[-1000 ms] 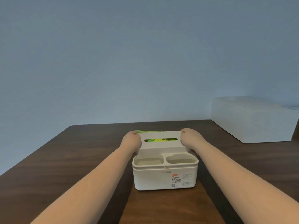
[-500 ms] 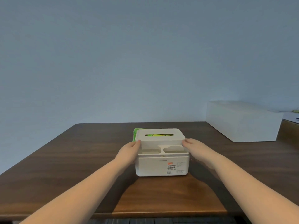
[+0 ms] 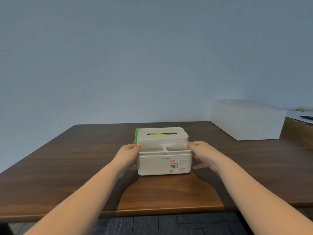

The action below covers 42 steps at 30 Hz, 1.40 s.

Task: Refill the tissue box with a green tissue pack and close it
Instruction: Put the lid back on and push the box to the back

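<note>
The left hand [image 3: 127, 154] lies against the left side of the white plastic tissue box [image 3: 164, 164], fingers [image 3: 135, 146] loosely curled with the tips touching the box's upper left edge just under the white slotted lid [image 3: 162, 135]. They press on the side and clamp nothing. The green tissue pack [image 3: 136, 135] is inside the box: a green strip bulges out at the lid's left edge, and green shows through the oval slot in the lid top. The lid sits over the rear part of the box and looks level, though the bulge suggests that it is not fully seated on the left. Two shallow open compartments lie in front of the lid, and a printed label is on the box's front face, right of centre. The right hand [image 3: 202, 154] mirrors the left, fingers [image 3: 191, 144] slightly bent and touching the upper right edge below the lid, palm along the right wall. The box stands on the dark brown wooden bench [image 3: 67, 167], near its middle. A large white rectangular box [image 3: 245, 119] stands at the far right, well apart.

Against one second ago, both hands have dropped from the lid's top corners to the box sides, and the lid has gone from tilted up to flat.
</note>
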Motion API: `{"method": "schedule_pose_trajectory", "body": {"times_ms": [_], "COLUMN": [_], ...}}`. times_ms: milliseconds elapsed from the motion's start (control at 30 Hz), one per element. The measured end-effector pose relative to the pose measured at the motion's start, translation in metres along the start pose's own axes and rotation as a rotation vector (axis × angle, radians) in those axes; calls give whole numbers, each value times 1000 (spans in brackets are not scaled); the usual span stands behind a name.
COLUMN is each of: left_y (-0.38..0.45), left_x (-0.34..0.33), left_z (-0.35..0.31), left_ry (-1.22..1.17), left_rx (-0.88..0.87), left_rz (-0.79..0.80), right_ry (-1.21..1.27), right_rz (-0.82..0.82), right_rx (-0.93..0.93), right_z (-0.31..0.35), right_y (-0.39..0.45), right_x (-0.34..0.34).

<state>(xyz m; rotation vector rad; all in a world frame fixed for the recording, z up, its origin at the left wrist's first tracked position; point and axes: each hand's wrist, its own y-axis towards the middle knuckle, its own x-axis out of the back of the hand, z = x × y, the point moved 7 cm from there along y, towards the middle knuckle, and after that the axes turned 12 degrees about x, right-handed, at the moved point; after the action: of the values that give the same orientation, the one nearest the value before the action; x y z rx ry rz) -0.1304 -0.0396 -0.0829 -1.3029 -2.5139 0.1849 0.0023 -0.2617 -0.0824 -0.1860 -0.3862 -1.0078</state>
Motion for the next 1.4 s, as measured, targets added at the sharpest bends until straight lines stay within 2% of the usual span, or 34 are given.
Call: {"method": "schedule_pose_trajectory", "body": {"times_ms": [333, 633, 833, 1000, 1300, 1400], "left_y": [-2, -4, -2, -6, 27, 45], "left_x": [0, 0, 0, -12, -111, -143], "left_z": [-2, -4, -13, -36, -68, -82], "left_ry": [113, 184, 437, 635, 771, 786], "left_rx": [-20, 62, 90, -20, -243, -281], "left_rz": [-42, -28, -187, -294, -254, -232], "right_ry": [-225, -188, -133, -59, -133, -74], "right_rz": [19, 48, 45, -29, -285, -335], "right_rx": [-32, -82, -108, -160, -106, -84], "right_z": [9, 8, 10, 10, -22, -31], "right_y": [-3, -7, -3, 3, 23, 36], "right_x": [0, 0, -5, 6, 102, 127]}}
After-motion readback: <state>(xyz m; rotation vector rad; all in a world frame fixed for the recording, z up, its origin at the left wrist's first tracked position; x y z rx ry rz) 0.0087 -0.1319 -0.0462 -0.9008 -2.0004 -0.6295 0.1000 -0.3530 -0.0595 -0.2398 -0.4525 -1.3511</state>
